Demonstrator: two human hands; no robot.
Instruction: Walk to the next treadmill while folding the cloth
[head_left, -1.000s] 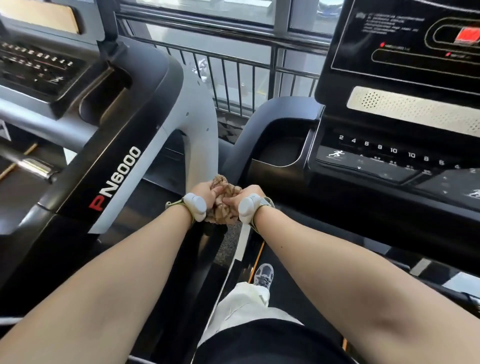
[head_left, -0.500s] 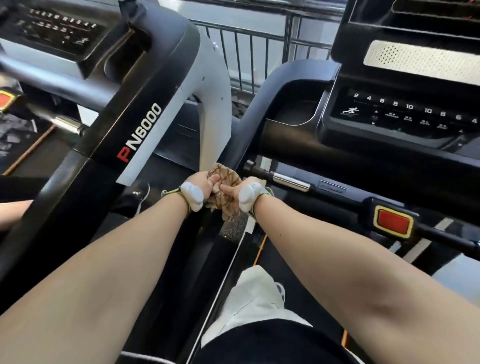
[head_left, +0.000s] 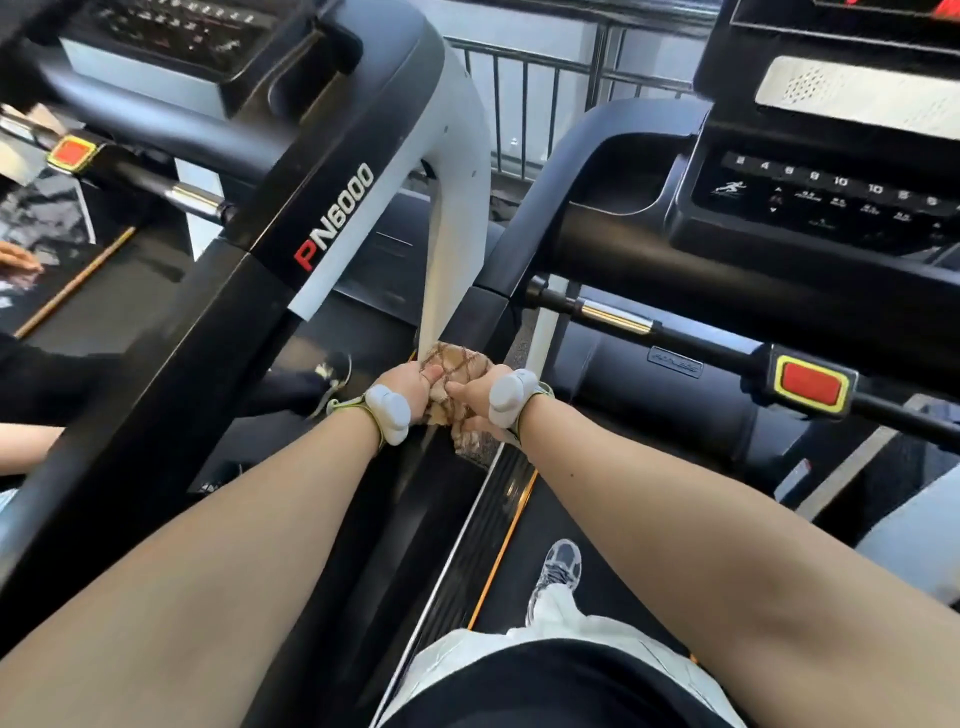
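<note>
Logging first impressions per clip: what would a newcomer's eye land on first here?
At centre, the left hand and right hand grip a crumpled brown checked cloth between two treadmills. The bold PN6000 lettering on the black upright stands left of centre; a red yellow-rimmed stop button sits at right.

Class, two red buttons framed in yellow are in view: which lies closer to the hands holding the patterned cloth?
The red button on the right-hand treadmill's handlebar; the other sits far upper left.

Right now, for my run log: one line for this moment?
left hand: grips cloth | right hand: grips cloth | place: between treadmill uprights
</note>
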